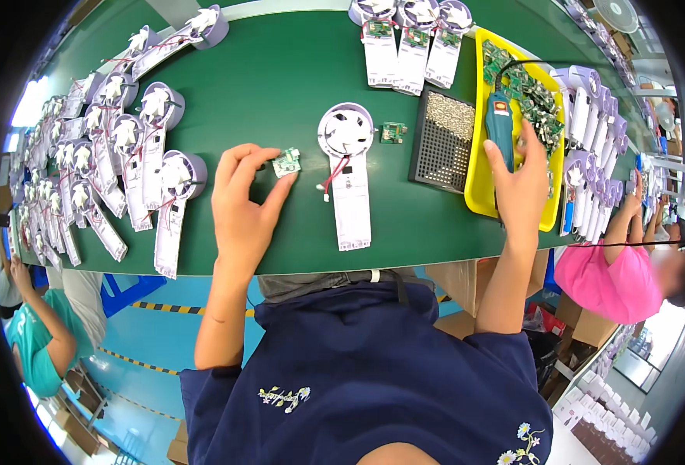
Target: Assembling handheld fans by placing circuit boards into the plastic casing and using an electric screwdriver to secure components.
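Note:
Between the thumb and fingers of my left hand (pixel 243 203) is a small green circuit board (pixel 286 163), held just above the table. My right hand (pixel 522 182) is over the yellow tray, its thumb and fingers spread around a teal electric screwdriver (pixel 500 128) that lies there. The thumb touches or nearly touches the screwdriver's left edge, while the fingers stand off its right side. In front of me lies an opened handheld fan (pixel 351 201), with a white handle shell, a round lilac head and red wires. A second circuit board (pixel 393 132) rests just right of the fan's head.
Many fan halves (pixel 173 178) crowd the left side. Three fans with boards (pixel 412 58) lie at the back. A black perforated screw holder (pixel 441 147) adjoins the yellow tray (pixel 478 198) of circuit boards. Lilac-and-white fans (pixel 590 147) stand right of it. Other people sit either side.

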Action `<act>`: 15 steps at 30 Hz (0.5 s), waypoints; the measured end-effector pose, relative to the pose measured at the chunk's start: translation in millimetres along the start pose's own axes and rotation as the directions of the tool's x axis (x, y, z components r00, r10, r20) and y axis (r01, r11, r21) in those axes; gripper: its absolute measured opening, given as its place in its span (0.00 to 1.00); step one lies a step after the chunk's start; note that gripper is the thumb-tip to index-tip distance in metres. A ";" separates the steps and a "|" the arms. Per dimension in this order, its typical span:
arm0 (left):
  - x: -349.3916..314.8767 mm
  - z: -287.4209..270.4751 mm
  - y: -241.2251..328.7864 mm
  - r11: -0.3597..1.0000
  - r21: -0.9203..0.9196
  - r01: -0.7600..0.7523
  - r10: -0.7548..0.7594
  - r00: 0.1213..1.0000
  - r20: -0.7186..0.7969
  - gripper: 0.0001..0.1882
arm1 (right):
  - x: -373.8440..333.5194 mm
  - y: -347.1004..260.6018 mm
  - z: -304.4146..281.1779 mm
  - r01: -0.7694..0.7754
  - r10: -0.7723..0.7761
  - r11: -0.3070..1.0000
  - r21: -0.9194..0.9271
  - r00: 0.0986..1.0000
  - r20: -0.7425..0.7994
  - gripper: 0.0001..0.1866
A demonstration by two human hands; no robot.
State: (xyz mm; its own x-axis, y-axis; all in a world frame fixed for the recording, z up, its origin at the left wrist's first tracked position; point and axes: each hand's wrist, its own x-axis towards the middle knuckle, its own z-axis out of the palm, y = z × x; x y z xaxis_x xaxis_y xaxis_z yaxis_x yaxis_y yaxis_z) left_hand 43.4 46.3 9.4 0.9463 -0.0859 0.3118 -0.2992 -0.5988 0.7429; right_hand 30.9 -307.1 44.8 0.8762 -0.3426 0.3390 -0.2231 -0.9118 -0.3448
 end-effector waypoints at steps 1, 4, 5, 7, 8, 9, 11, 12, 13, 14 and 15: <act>-1.7 2.1 1.3 1.000 0.002 0.028 -0.028 1.000 -0.003 0.18 | -2.9 -15.0 -6.6 0.143 -0.146 0.989 -0.041 0.985 -0.093 0.27; -6.0 3.3 -1.1 0.992 0.127 -0.023 0.019 0.999 0.034 0.21 | -40.1 -83.6 -9.2 0.335 -0.413 0.862 0.380 0.899 0.144 0.12; -6.6 2.5 -3.6 0.992 0.124 -0.021 0.017 0.999 0.032 0.21 | -52.8 -96.7 2.7 0.369 -0.497 0.802 0.470 0.848 0.182 0.12; -5.6 -2.0 -0.9 0.996 0.094 0.001 -0.004 1.000 0.026 0.24 | -61.5 -113.0 14.9 0.407 -0.524 0.807 0.427 0.828 0.202 0.12; -9.3 -6.3 2.8 0.998 0.067 0.015 -0.015 1.000 0.004 0.25 | -63.7 -116.9 21.7 0.397 -0.526 0.802 0.445 0.824 0.212 0.13; -14.0 -11.8 6.8 0.999 0.045 0.030 -0.029 0.999 -0.018 0.27 | -64.4 -118.4 25.7 0.393 -0.530 0.796 0.460 0.820 0.218 0.12; -26.3 -24.0 6.4 0.999 0.030 -0.011 0.013 0.996 -0.083 0.26 | -60.8 -118.4 27.3 0.508 -0.596 0.773 0.381 0.788 0.158 0.11; -30.5 -29.7 2.4 0.997 0.033 -0.066 0.069 0.991 -0.115 0.23 | -60.5 -119.8 27.4 0.526 -0.596 0.786 0.325 0.785 0.171 0.10; -35.8 -33.5 0.7 0.998 -0.021 -0.056 0.051 0.983 -0.177 0.19 | -59.4 -118.5 27.3 0.548 -0.611 0.781 0.300 0.769 0.188 0.09; -39.5 -39.8 -1.3 0.998 -0.007 -0.068 0.064 0.967 -0.247 0.17 | -59.1 -116.5 29.5 0.575 -0.630 0.766 0.289 0.761 0.154 0.09; -45.9 -47.0 -3.5 0.999 0.008 -0.035 0.035 0.957 -0.287 0.16 | -57.7 -115.1 29.1 0.602 -0.652 0.749 0.276 0.743 0.149 0.09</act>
State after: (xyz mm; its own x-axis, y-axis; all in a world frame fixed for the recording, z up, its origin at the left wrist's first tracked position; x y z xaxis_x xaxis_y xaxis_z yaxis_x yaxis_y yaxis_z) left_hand -4.8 89.7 20.3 0.8602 0.1247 0.4945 -0.3309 -0.6015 0.7271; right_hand 18.5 -175.8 39.5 0.8606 0.3737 0.3460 0.4781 -0.8269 -0.2961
